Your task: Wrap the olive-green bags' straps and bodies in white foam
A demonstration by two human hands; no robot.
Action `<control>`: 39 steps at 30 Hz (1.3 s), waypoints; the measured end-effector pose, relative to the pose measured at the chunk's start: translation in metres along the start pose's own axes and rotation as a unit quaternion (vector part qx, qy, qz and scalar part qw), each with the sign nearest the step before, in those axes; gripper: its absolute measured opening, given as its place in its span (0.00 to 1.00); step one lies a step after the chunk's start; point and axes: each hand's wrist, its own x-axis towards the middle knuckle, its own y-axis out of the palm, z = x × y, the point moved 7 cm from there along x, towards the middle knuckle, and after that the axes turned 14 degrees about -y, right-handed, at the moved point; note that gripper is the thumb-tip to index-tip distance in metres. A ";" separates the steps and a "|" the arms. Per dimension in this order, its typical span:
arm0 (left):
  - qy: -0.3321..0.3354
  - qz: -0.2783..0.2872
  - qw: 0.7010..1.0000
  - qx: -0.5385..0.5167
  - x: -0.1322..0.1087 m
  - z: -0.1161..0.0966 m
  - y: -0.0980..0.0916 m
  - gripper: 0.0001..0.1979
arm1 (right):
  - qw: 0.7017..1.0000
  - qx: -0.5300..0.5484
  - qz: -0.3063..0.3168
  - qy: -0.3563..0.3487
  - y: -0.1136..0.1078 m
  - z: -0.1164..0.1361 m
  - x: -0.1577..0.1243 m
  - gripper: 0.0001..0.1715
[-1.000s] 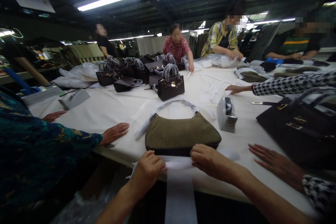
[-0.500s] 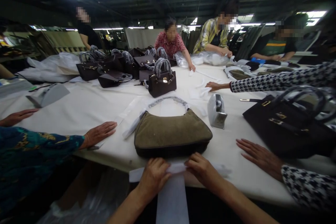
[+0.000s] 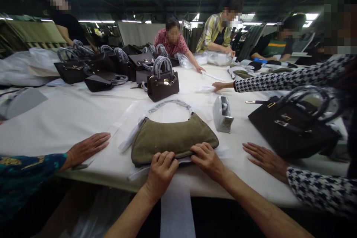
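An olive handbag (image 3: 171,135) with a dark bottom edge lies in front of me, its handle (image 3: 170,105) wrapped in clear plastic. At its near edge, my left hand (image 3: 161,173) is closed, fingers curled on white paper pressed against the bag. My right hand (image 3: 208,160) is likewise closed on the paper, at the right half of that edge. A strip of the white paper (image 3: 177,208) hangs below, between my forearms, over the table's front edge. The fingertips touch the bag's lower side; part of the paper is hidden under them.
Several dark brown handbags (image 3: 163,85) crowd the back left of the white table (image 3: 69,115). A large dark bag (image 3: 281,130) and a small wrapped box-like item (image 3: 222,115) stand right. Co-workers' hands (image 3: 89,148) lie flat on both sides; more people work across the table.
Both hands have moved forward with the white paper, from in front of the bag up onto its lower edge. The view has shifted slightly right.
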 end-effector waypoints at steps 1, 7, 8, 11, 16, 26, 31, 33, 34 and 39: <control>0.005 -0.001 1.000 -0.003 0.000 0.000 -0.001 0.06 | 1.000 -0.003 -0.014 -0.004 -0.002 0.000 0.000 0.07; 0.022 0.013 1.000 -0.007 0.008 -0.001 -0.003 0.07 | 0.996 -0.022 -0.083 0.011 -0.007 0.004 -0.002 0.07; 0.026 0.017 1.000 -0.006 0.009 -0.002 -0.002 0.07 | 0.996 -0.025 -0.082 0.012 -0.005 0.005 -0.002 0.07; 0.041 0.031 0.999 0.001 0.010 -0.005 0.001 0.08 | 0.997 -0.031 -0.073 0.008 -0.003 0.006 -0.002 0.06; 0.066 0.033 0.997 -0.006 0.007 -0.008 0.007 0.07 | 1.000 -0.018 -0.019 -0.018 0.000 0.005 0.001 0.07; -0.010 0.150 0.988 0.032 0.020 -0.007 0.024 0.06 | 0.997 0.047 -0.028 0.048 0.003 0.015 -0.004 0.11; -0.090 0.220 0.968 -0.081 0.062 0.017 0.001 0.06 | 0.777 0.370 -0.146 0.489 -0.007 0.014 -0.047 0.12; -0.096 0.249 0.956 -0.119 0.078 0.023 -0.004 0.07 | 0.550 0.553 -0.158 0.606 0.023 0.033 -0.051 0.16; -0.090 0.256 0.955 -0.125 0.084 0.023 -0.005 0.07 | 0.452 0.612 -0.183 0.623 0.035 0.040 -0.046 0.18; -0.069 0.290 0.942 -0.151 0.092 0.019 -0.003 0.13 | 0.246 0.644 -0.392 0.609 0.083 0.028 -0.014 0.23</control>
